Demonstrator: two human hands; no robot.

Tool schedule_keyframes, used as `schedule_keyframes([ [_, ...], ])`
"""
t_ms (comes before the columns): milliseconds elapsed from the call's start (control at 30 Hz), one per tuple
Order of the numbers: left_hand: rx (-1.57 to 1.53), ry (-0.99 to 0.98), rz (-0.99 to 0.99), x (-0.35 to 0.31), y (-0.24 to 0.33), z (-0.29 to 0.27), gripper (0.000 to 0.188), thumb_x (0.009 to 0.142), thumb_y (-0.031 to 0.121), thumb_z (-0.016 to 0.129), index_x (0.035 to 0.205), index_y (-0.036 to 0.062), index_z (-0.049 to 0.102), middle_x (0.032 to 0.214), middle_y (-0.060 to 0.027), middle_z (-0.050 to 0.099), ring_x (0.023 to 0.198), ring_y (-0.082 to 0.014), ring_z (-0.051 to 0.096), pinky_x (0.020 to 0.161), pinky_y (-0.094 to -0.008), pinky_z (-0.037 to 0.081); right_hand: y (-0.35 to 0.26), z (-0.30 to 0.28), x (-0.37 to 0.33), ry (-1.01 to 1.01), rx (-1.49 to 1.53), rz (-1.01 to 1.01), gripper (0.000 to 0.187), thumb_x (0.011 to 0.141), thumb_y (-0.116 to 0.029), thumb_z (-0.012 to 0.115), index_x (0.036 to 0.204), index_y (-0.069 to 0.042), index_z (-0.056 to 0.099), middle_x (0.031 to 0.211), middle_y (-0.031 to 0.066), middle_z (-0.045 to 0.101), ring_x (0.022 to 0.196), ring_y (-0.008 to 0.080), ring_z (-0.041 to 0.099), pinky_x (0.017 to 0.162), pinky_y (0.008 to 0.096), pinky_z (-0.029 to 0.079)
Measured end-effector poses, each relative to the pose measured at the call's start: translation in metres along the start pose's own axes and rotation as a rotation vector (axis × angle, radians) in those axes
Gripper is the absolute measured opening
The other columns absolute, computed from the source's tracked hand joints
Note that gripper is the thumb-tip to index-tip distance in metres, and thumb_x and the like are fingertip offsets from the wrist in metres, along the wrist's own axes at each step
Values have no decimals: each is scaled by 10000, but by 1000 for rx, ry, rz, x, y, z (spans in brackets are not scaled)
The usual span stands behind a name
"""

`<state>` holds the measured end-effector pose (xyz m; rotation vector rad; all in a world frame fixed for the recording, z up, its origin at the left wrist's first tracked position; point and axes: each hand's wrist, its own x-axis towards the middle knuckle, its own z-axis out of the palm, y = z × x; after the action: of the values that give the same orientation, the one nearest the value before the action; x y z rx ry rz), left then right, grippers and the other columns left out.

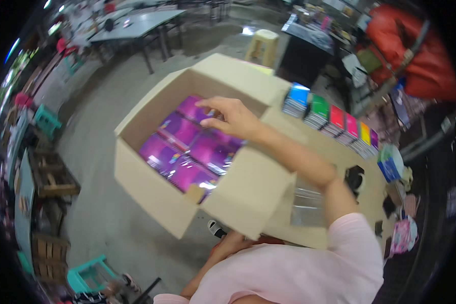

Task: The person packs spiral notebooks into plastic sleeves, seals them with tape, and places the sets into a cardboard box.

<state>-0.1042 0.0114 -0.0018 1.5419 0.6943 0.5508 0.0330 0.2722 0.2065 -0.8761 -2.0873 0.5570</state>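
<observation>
Right hand over the carton

The left hand sits low by the near flap, its grip unclear. The right arm stretches across, hand half open, holding nothing, above purple packs inside the carton; contact is uncertain.

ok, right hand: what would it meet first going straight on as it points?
Probably the shiny purple packs in the open carton; the right hand is over them, fingers toward them. Whether it already touches is unclear.

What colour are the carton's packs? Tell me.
The packs are purple and magenta; see head view.
</observation>
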Motion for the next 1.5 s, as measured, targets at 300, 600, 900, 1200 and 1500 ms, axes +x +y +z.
schedule_keyframes([
  [300, 258, 4, 221, 184, 58, 103, 375, 814, 123, 714, 1186, 125, 665, 1288, -138, 568, 1181, -332, 555, 979, -414, 456, -27, -160, -306, -202, 35, 358, 492, 802, -197, 743, 1257, -67, 607, 940, 89, 656, 781, 217, 624, 679, 324, 507],
  [600, 564, 790, 302, 488, 53, 76, 302, 807, 204, 740, 1074, 76, 681, 1125, -183, 599, 1064, -382, 568, 914, -435, 462, -3, -188, -462, -265, 159, 789, 546, 825, -298, 746, 1283, -59, 572, 1076, 145, 689, 884, 240, 669, 744, 346, 542],
  [900, 923, 950, -42, 583, 48, 13, 324, 805, 295, 753, 1127, 321, 723, 1410, -118, 415, 1215, -350, 476, 963, -438, 468, 200, -256, -283, 450, -56, 748, 235, 876, -194, 649, 900, 31, 584, 826, 188, 675, 764, 319, 672, 677, 412, 512],
  [1200, 727, 920, -104, 600, 22, 28, 291, 818, 355, 735, 1109, 372, 729, 1429, -119, 414, 1253, -357, 434, 991, -463, 446, 389, -236, -152, 553, -558, 1235, 469, 831, -148, 680, 1177, 63, 443, 1032, 288, 643, 978, 387, 667, 830, 441, 560],
  [1500, -618, 480, 35, 567, 70, -20, 605, 913, 401, 652, 1324, 1, 460, 1271, -145, 577, 1132, -327, 585, 962, -459, 486, 326, -246, -186, 637, 182, 793, 586, 689, -122, 837, 1169, 62, 555, 933, 171, 669, 816, 262, 674, 707, 380, 531],
])
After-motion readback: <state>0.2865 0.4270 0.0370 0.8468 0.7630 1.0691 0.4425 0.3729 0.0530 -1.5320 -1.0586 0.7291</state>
